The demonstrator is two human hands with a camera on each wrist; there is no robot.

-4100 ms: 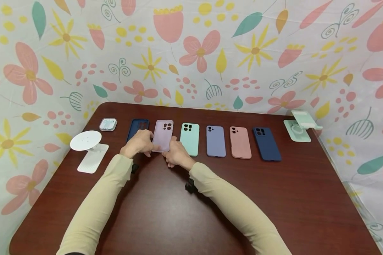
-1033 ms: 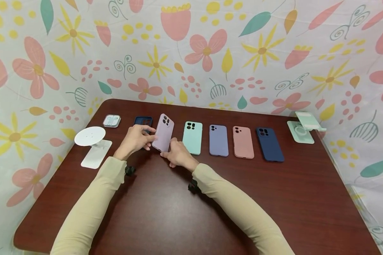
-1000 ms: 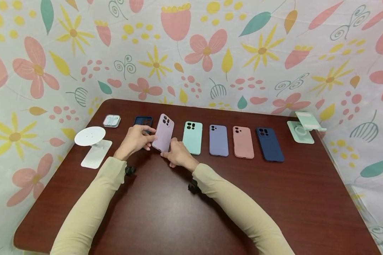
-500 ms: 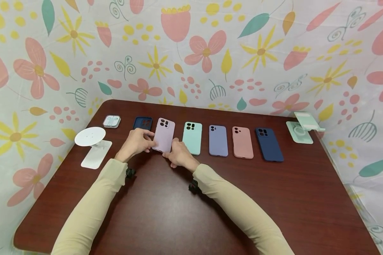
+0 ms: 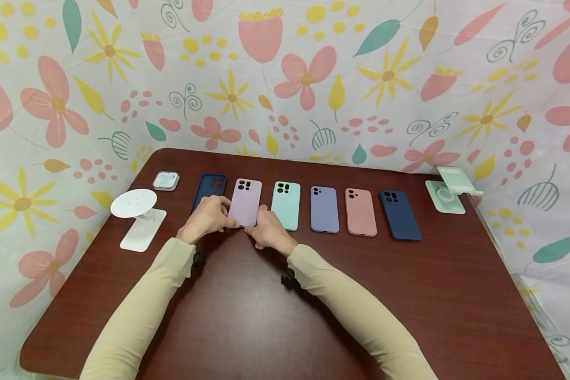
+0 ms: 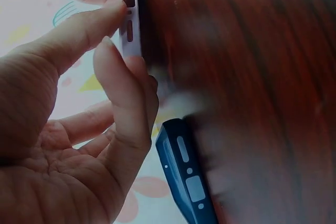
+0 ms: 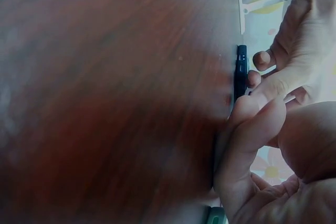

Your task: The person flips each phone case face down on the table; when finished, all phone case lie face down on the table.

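Note:
A lilac phone case (image 5: 245, 202) lies back side up on the dark wood table, its camera cutouts at the far end. My left hand (image 5: 208, 217) holds its lower left corner, with the thumb on the bottom edge; the left wrist view shows that thumb against the port end of the lilac phone case (image 6: 130, 30). My right hand (image 5: 268, 230) holds the lower right corner, fingers bent close to the tabletop. Left of the lilac case is a navy phone case (image 5: 210, 191), inner side up, partly hidden by my left hand. A mint phone case (image 5: 285, 206) lies to its right.
Further right in the row lie a periwinkle case (image 5: 324, 209), a pink case (image 5: 361, 212) and a dark blue case (image 5: 401, 215). A white stand (image 5: 142, 230) and boxed earphones (image 5: 165, 180) are at the left. A mint folding stand (image 5: 445, 196) stands at the back right.
The lilac case, inner side up at first, has been turned over and lowered from tilted to flat on the table. My left hand has slid down to its lower corner.

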